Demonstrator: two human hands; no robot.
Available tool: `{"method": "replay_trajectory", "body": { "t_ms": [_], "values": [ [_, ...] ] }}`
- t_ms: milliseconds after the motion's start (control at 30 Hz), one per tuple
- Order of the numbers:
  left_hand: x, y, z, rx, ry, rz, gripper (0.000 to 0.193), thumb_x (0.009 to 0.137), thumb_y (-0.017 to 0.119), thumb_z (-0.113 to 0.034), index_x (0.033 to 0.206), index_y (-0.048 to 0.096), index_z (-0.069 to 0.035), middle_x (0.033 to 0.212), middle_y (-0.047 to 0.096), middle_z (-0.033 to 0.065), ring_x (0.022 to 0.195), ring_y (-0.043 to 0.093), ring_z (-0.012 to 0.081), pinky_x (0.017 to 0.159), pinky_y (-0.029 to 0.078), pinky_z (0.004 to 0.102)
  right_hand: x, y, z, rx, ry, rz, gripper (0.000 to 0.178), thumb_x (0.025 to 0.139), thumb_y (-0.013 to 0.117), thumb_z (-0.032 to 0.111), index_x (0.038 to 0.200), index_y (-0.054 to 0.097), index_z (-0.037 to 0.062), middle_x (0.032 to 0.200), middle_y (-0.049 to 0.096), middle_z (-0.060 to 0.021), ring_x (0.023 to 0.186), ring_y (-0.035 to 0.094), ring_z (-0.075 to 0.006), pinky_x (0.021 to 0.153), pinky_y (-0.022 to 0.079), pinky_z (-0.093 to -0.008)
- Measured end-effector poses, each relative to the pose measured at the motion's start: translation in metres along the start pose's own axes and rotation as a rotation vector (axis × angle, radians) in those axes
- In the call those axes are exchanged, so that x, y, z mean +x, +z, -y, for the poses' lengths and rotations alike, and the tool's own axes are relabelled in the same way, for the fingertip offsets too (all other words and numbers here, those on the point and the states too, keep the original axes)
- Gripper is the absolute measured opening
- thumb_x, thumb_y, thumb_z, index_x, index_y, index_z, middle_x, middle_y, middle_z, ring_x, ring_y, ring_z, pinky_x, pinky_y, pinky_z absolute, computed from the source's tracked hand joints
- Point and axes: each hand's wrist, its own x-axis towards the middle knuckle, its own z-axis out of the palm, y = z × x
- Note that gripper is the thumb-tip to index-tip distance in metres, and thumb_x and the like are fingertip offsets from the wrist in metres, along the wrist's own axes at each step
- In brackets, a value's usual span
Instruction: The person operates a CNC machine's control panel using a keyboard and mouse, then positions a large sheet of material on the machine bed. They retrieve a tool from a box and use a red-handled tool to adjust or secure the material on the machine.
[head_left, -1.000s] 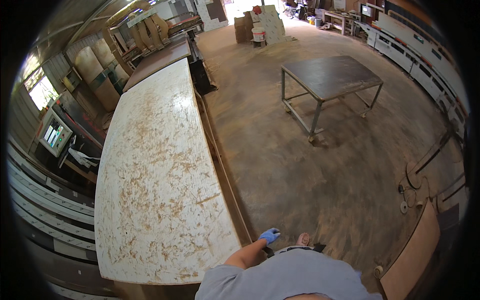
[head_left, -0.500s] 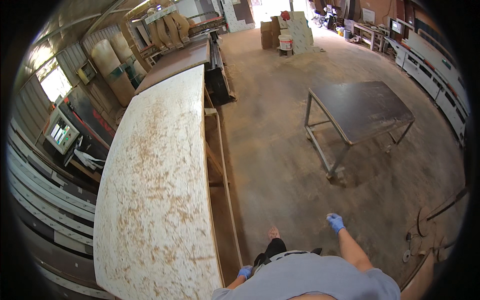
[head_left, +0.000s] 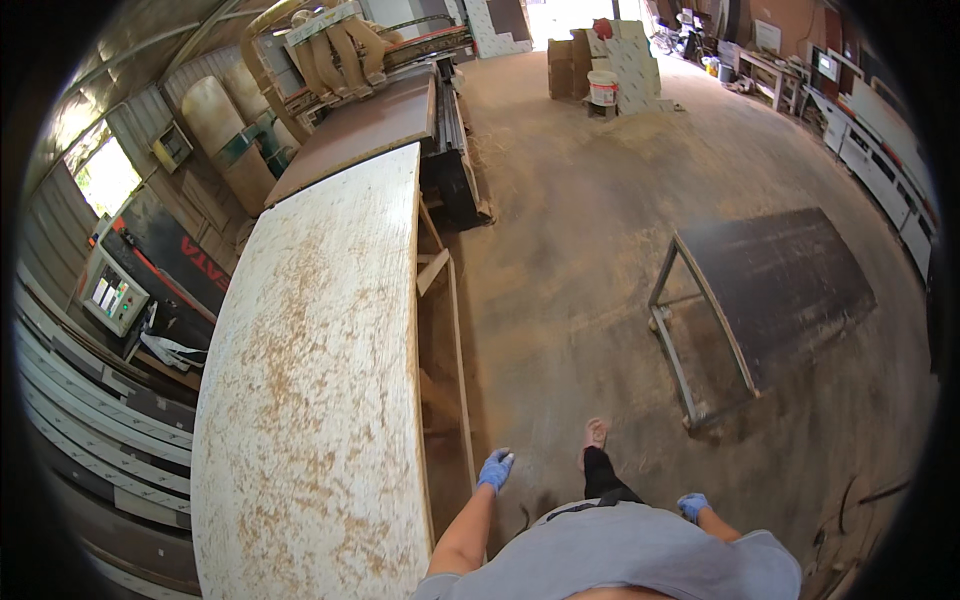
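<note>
My left hand (head_left: 496,470), in a blue glove with pale fingertips, hangs just right of the long white board's edge. It holds nothing that I can see, and its fingers are loosely bent. The white board (head_left: 310,380) is streaked with brown dust and rests on a wooden frame (head_left: 460,370). At my right side, my right hand (head_left: 692,506) wears a matching blue glove. Its fingers are too small and blurred to read, and no object shows in it. A dark-topped table (head_left: 790,285) with a metal frame stands ahead of that hand.
A large machine (head_left: 350,130) with a brown bed adjoins the board's far end. At left are a control panel (head_left: 115,290) and stacked panels (head_left: 100,420). Ahead, a white bucket (head_left: 603,88) stands beside leaning boards (head_left: 637,70). A long white machine (head_left: 880,165) lines the right side.
My left hand has swung forward beside the board, while my right hand has moved back toward my body. The view has shifted, and the dark table now appears lower and farther right.
</note>
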Motion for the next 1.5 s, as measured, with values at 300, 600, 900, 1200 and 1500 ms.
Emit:
{"method": "replay_trajectory", "body": {
  "t_ms": [300, 600, 900, 1200, 1500],
  "values": [
    [0.142, 0.000, -0.090, 0.050, -0.163, -0.004, 0.045, 0.088, 0.062, -0.034, 0.121, 0.059, -0.004, 0.119, 0.063, 0.0154, 0.114, 0.058, 0.0270, 0.099, 0.042, 0.0355, 0.198, -0.147, 0.285, 0.034, -0.182, -0.071, 0.027, 0.079, 0.061, 0.024, 0.087, 0.068, -0.0002, 0.080, 0.066, -0.0140, 0.072, 0.063, -0.0245, 0.067, 0.049, -0.0377],
    [0.296, -0.051, -0.153, -0.249, -0.361, -0.145, 0.042, 0.088, 0.063, -0.026, 0.121, 0.058, 0.000, 0.115, 0.063, 0.0151, 0.105, 0.060, 0.0225, 0.089, 0.048, 0.0322, 0.364, -0.164, 0.627, 0.323, -0.483, 0.054, 0.035, 0.081, 0.066, 0.029, 0.104, 0.067, 0.0025, 0.090, 0.069, -0.0092, 0.081, 0.063, -0.0186, 0.075, 0.050, -0.0332],
    [0.575, -0.197, -0.259, -0.111, -0.153, -0.100, 0.039, 0.089, 0.063, -0.028, 0.119, 0.059, -0.002, 0.114, 0.065, 0.0150, 0.106, 0.061, 0.0246, 0.094, 0.045, 0.0336, 0.454, -0.164, 0.767, 0.152, -0.322, 0.058, 0.034, 0.082, 0.065, 0.026, 0.104, 0.067, -0.0005, 0.091, 0.068, -0.0109, 0.080, 0.062, -0.0198, 0.074, 0.050, -0.0338],
    [0.846, -0.270, -0.488, 0.105, 0.171, -0.356, 0.048, 0.087, 0.064, -0.029, 0.128, 0.053, -0.006, 0.126, 0.058, 0.0171, 0.117, 0.055, 0.0302, 0.100, 0.042, 0.0367, 0.603, -0.213, 0.765, 0.035, -0.171, 0.077, 0.026, 0.076, 0.066, 0.021, 0.090, 0.068, -0.0006, 0.074, 0.065, -0.0130, 0.063, 0.061, -0.0212, 0.058, 0.049, -0.0361],
    [1.024, -0.321, -0.621, 0.183, 0.181, -0.669, 0.060, 0.082, 0.069, -0.034, 0.132, 0.049, -0.007, 0.139, 0.044, 0.0190, 0.131, 0.038, 0.0335, 0.109, 0.031, 0.0403, 0.757, -0.360, 1.015, 0.152, -0.247, -0.057, 0.030, 0.081, 0.064, 0.021, 0.099, 0.066, -0.0029, 0.079, 0.066, -0.0119, 0.067, 0.060, -0.0184, 0.062, 0.049, -0.0340]
  ]
}}
